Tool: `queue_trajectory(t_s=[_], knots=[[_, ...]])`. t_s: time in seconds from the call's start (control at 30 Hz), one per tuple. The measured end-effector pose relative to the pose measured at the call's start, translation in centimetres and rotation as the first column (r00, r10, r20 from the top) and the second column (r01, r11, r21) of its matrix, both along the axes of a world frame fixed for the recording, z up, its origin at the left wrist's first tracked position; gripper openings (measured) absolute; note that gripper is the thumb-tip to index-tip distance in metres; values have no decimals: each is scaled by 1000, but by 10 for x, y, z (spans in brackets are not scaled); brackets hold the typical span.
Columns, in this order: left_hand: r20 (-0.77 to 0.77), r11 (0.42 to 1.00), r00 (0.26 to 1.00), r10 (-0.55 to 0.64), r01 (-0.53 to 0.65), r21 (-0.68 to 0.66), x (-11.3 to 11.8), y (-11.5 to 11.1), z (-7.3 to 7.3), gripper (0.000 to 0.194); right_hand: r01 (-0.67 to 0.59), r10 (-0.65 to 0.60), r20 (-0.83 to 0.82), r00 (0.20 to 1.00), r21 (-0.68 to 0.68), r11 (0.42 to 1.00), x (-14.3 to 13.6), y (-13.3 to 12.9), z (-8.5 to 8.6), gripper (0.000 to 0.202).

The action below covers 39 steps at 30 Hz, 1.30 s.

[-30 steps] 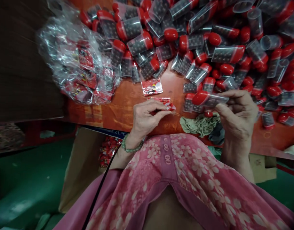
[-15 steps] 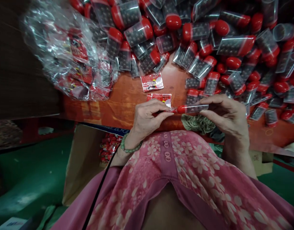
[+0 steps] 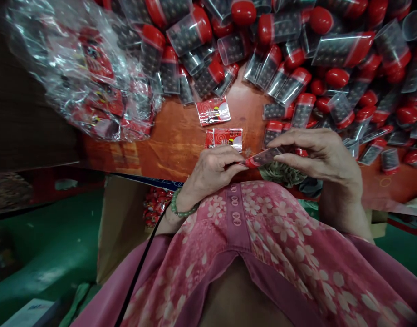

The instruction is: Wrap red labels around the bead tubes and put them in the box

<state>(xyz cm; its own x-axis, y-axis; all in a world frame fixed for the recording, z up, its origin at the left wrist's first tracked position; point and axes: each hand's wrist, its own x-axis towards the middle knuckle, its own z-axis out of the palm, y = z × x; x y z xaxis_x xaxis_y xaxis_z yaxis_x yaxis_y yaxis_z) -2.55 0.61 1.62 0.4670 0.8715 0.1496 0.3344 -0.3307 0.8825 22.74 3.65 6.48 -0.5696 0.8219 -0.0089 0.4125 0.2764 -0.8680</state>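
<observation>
My right hand [image 3: 326, 159] is closed, its thumb and fingers pinching the clear end of a slim tube [image 3: 264, 157] with dark beads inside and a red end. The tube slants down toward my left hand [image 3: 220, 170]. My left thumb and fingertips are pressed together at the red end, on a small piece of red film mostly hidden by the fingers. Just beyond my left hand lie overlapping red printed packets [image 3: 228, 137], and another red printed packet [image 3: 213, 111] is farther back on the table.
A large heap of red-capped bead tubes [image 3: 293, 91] covers the back and right of the orange table [image 3: 167, 154]. A clear plastic bag of red packets [image 3: 102, 91] sits at left. A greenish cloth [image 3: 283, 175] lies under the tube. Below the edge, a cardboard box [image 3: 118, 222] contains red items [image 3: 157, 204].
The tube has gone from nearly level to slanting, its red end lower at my left fingers. My right hand has turned and shifted slightly right. The view has moved a little closer.
</observation>
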Motion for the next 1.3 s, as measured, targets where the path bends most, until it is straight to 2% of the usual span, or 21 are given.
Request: queue_trajectory(t_s=[0.13, 0.27, 0.5, 0.63, 0.77, 0.9, 0.97, 1.03, 1.1, 1.2, 1.3], knots=[[39, 990, 999, 9, -3, -144, -2, 1, -1, 18, 83, -83, 3, 997, -35, 996, -7, -3, -7, 17], [85, 960, 996, -10, 33, -279, -1, 3, 2, 19, 96, -101, -57, 993, -87, 992, -13, -6, -12, 17], [34, 979, 998, -60, 65, -192, 4, 5, 3, 23, 49, -57, -77, 995, -104, 993, -10, -2, -17, 17], [0, 975, 998, -61, 60, -213, 0, 7, 3, 33, 163, -172, -63, 983, -134, 977, -12, -2, -18, 18], [-109, 981, 993, -35, 13, -196, -3, 7, 1, 28, 147, -179, -139, 974, -211, 966, -19, -2, -18, 14], [-145, 993, 989, -24, 7, -119, 3, 6, 1, 29, 176, -208, -136, 969, -216, 960, -21, -3, -21, 12], [-150, 997, 988, -39, 28, -77, 7, 6, 4, 29, 189, -240, -160, 957, -284, 940, -19, -5, -26, 15], [-139, 995, 989, -51, 39, -87, 8, 8, 9, 30, 184, -298, -225, 928, -420, 889, -17, -8, -32, 21], [-105, 988, 994, 17, -32, -150, 5, 10, 12, 33, 173, -370, -283, 885, -538, 825, -17, -10, -39, 28], [69, 937, 969, 238, -210, -279, -8, 14, 9, 62, 203, -494, -356, 793, -610, 766, -26, -13, -47, 37], [320, 893, 885, 337, -194, -405, -15, 12, 1, 82, 212, -579, -434, 690, -644, 735, -38, -13, -51, 41]])
